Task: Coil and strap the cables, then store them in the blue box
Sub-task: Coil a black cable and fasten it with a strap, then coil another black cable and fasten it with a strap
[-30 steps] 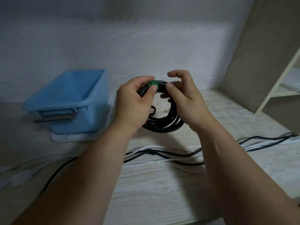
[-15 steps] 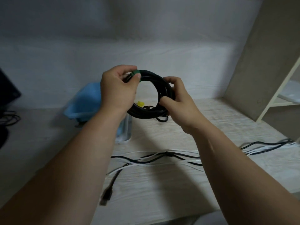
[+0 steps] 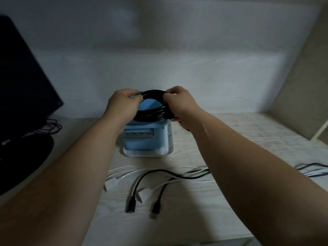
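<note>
Grips are holding the coiled black cable [image 3: 150,116] just above the blue box [image 3: 145,139]: left grip [image 3: 122,107] pinching at the green strap [image 3: 140,94], right grip [image 3: 179,105] curling round the opposite side. Storing step seems underway; next calls for lowering and releasing inside.
</note>
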